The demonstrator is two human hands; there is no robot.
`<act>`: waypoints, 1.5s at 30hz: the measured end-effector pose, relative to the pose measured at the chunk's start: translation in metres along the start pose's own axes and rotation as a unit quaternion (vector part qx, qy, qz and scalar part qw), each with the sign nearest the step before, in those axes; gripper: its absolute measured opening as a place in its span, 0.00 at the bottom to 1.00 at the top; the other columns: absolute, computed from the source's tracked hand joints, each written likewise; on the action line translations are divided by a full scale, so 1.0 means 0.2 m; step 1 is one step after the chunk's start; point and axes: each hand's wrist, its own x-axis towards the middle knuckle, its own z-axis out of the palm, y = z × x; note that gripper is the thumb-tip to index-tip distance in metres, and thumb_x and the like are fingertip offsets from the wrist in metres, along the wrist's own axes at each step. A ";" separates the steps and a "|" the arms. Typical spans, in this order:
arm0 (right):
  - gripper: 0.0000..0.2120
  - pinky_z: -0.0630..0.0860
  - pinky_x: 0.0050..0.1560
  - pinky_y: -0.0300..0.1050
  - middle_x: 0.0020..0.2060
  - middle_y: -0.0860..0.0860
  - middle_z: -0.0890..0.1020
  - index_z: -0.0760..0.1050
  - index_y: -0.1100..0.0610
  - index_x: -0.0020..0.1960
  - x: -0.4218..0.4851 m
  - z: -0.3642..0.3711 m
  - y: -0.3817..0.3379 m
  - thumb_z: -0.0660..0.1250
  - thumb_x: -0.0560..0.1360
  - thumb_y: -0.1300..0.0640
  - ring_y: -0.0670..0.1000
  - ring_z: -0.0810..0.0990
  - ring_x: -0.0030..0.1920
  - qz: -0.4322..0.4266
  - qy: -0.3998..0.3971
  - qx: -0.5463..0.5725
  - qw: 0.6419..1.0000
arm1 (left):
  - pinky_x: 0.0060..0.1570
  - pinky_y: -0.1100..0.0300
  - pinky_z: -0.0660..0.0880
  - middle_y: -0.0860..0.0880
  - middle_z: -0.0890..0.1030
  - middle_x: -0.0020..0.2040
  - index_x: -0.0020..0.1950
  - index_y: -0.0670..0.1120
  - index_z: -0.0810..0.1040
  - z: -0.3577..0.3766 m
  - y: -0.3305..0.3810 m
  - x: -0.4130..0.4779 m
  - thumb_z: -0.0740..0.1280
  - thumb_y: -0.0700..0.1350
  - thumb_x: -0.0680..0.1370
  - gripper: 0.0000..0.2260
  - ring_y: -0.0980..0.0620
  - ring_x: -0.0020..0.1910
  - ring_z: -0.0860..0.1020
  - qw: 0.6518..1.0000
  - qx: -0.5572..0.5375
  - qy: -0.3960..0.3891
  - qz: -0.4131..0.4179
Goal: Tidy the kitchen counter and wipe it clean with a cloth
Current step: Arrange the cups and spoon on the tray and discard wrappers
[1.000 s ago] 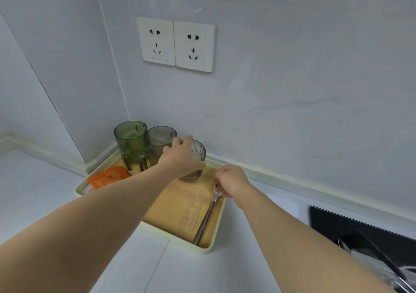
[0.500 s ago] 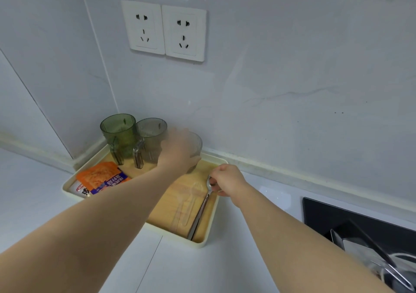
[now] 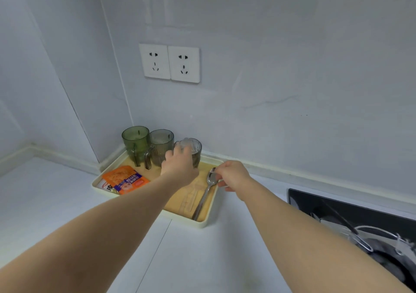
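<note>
Clear glass (image 3: 191, 148) gripped by your left hand (image 3: 180, 169), spoon (image 3: 206, 193) pinched at its bowl by fingers (image 3: 220, 177) of your right hand (image 3: 234, 175): both rest on the cream tray (image 3: 209, 219) in the worktop (image 3: 202, 259) corner, apparently corralled there so wiping can follow.

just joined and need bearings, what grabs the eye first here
Two arms reach to a cream tray in the corner of the counter. The left hand grips a clear glass beside a green mug and a grey mug; the right hand pinches a spoon lying along the tray's right edge. An orange packet lies at its left end.
</note>
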 end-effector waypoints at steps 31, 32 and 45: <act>0.08 0.72 0.37 0.43 0.43 0.56 0.76 0.73 0.57 0.45 -1.54 -0.47 0.93 0.56 0.78 0.61 0.53 0.76 0.41 0.026 0.114 0.014 0.993 | 0.56 0.60 0.72 0.47 0.75 0.64 0.69 0.47 0.68 0.21 0.71 -1.69 0.60 0.45 0.80 0.17 0.48 0.61 0.74 0.980 -0.133 -0.054 0.141; 0.08 0.71 0.36 0.43 0.43 0.56 0.76 0.74 0.59 0.49 -1.58 -0.52 0.96 0.56 0.78 0.61 0.53 0.75 0.40 0.029 0.123 0.017 0.992 | 0.56 0.60 0.72 0.47 0.76 0.63 0.68 0.47 0.69 0.22 0.77 -1.73 0.60 0.44 0.80 0.17 0.48 0.60 0.75 0.978 -0.131 -0.059 0.152; 0.07 0.72 0.37 0.43 0.44 0.55 0.79 0.75 0.57 0.49 -2.21 -1.65 1.86 0.57 0.78 0.59 0.51 0.76 0.36 0.085 0.241 0.045 0.966 | 0.49 0.62 0.71 0.47 0.79 0.56 0.63 0.46 0.74 0.74 2.07 -2.36 0.60 0.43 0.78 0.14 0.50 0.50 0.76 0.944 -0.170 -0.140 0.244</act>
